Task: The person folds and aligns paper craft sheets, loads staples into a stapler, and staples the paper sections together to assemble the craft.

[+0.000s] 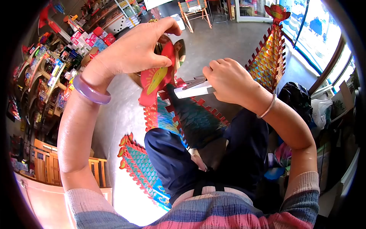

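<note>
Indoors, a person in a striped sweater (217,212) is bending over a scaled cone (196,114) edged in red teeth, which is standing between the knees just below the center. At 11 o'clock, a red ornament (154,82) with a yellow-green motif is meeting the cone's narrow end. The left hand (137,47) is reaching over it, thumb and forefinger spreading apart, the thumb lying against the ornament; whether its hidden fingers are gripping cannot be told. The right hand (230,81), at 2 o'clock, is folding its fingers tightly around a gray-and-white tool (192,91), whose tip is pointing toward the cone's top. A gold scaled piece (268,55) is standing farther out at 2 o'clock, while a teal scaled piece (143,164) is lying on the floor (116,122) at 7. Packed shelves (47,78) are filling 10 o'clock; a black bag (295,100) is resting at 3.
</note>
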Demonstrator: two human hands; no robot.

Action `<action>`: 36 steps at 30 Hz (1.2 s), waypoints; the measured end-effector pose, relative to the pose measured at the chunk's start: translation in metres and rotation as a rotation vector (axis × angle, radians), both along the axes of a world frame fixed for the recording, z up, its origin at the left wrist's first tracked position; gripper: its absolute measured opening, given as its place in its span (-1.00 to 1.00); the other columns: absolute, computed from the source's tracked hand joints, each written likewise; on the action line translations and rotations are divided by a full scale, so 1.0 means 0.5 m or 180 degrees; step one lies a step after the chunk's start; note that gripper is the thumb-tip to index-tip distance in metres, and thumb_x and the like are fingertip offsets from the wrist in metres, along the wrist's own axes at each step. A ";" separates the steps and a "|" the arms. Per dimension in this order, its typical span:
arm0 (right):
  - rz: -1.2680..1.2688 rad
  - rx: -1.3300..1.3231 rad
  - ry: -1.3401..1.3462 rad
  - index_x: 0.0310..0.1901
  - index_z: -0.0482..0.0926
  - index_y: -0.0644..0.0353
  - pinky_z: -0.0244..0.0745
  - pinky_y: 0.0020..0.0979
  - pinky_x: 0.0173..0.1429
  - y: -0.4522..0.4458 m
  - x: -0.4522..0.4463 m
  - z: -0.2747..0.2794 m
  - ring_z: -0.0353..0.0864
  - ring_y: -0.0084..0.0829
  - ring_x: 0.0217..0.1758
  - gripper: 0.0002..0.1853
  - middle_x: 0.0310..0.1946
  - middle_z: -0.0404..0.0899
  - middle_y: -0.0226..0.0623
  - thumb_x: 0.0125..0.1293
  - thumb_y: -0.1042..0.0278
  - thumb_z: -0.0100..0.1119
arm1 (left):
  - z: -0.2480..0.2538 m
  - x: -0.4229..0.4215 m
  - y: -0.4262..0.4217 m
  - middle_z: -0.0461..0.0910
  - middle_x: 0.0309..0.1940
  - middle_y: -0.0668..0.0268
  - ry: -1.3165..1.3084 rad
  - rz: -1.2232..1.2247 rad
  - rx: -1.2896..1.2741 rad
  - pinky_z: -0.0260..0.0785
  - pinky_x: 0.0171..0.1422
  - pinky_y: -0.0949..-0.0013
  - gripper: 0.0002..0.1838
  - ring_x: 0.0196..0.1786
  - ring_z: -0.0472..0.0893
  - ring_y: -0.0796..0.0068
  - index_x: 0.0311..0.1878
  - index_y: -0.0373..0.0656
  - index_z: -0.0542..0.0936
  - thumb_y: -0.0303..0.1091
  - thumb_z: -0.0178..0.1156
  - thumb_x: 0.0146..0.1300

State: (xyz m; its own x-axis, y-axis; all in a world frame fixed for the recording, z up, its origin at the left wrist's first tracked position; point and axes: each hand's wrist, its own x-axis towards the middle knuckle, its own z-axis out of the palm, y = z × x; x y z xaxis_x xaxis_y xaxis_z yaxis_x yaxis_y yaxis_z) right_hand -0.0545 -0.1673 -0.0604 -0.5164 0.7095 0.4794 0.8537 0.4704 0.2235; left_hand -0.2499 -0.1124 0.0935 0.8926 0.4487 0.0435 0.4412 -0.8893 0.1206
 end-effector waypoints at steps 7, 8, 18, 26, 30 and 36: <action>0.0021 -0.0026 0.0045 -0.43 0.49 0.21 0.42 -0.36 -0.28 0.003 0.000 -0.002 0.56 -0.30 -0.39 -0.88 -0.50 0.52 -0.27 -0.08 0.43 0.13 | -0.009 -0.022 0.017 0.41 0.05 0.10 0.0220 -0.0622 0.1050 0.23 0.18 0.29 -0.35 0.06 0.45 0.20 0.11 -0.25 0.33 -0.43 0.25 -0.16; 0.0025 -0.0023 0.0052 -0.44 0.49 0.21 0.42 -0.36 -0.28 0.004 0.001 -0.003 0.56 -0.30 -0.39 -0.88 -0.51 0.52 -0.27 -0.08 0.43 0.13 | -0.009 -0.023 0.011 0.44 0.00 0.11 0.0132 -0.0354 0.1285 0.26 0.11 0.30 -0.40 0.00 0.47 0.22 0.06 -0.26 0.37 -0.43 0.26 -0.16; 0.0098 -0.0025 0.0156 -0.42 0.50 0.22 0.43 -0.36 -0.27 0.003 -0.002 -0.002 0.56 -0.28 -0.39 -0.86 -0.51 0.52 -0.25 -0.08 0.43 0.14 | -0.019 0.000 -0.028 0.54 -0.35 0.26 -0.0528 0.0180 0.0741 0.31 -0.33 0.49 -0.86 -0.43 0.51 0.54 -0.44 -0.34 0.51 -0.47 0.23 -0.03; 0.0081 -0.0080 0.0189 -0.42 0.50 0.22 0.43 -0.34 -0.27 -0.001 -0.004 -0.001 0.56 -0.27 -0.40 -0.88 -0.51 0.52 -0.25 -0.06 0.43 0.14 | -0.024 -0.004 0.011 0.53 -0.25 0.30 -0.0595 0.0197 -0.0379 0.31 -0.10 0.52 -0.90 -0.26 0.48 0.61 -0.36 -0.33 0.51 -0.52 0.18 0.04; 0.0103 -0.0026 0.0224 -0.44 0.50 0.21 0.43 -0.33 -0.28 -0.001 -0.003 -0.002 0.55 -0.28 -0.40 -0.89 -0.52 0.52 -0.25 -0.06 0.42 0.15 | -0.013 0.003 0.015 0.51 -0.37 0.36 -0.0304 0.0276 -0.0581 0.32 -0.11 0.53 -0.93 -0.25 0.47 0.64 -0.36 -0.33 0.49 -0.55 0.16 0.08; 0.0059 -0.0082 0.0196 -0.43 0.50 0.21 0.43 -0.34 -0.29 0.001 -0.001 -0.005 0.56 -0.28 -0.40 -0.88 -0.52 0.51 -0.26 -0.06 0.42 0.15 | -0.018 -0.005 0.032 0.48 -0.45 0.41 -0.0441 0.0333 -0.0990 0.32 -0.16 0.59 -0.93 -0.33 0.46 0.69 -0.32 -0.29 0.48 -0.59 0.13 0.10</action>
State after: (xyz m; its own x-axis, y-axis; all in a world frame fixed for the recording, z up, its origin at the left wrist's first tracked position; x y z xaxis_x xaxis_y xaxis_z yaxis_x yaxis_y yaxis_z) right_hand -0.0548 -0.1667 -0.0628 -0.4998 0.7126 0.4923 0.8565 0.4913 0.1584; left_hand -0.2521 -0.0964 0.0844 0.8363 0.5483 0.0078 0.4885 -0.7514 0.4436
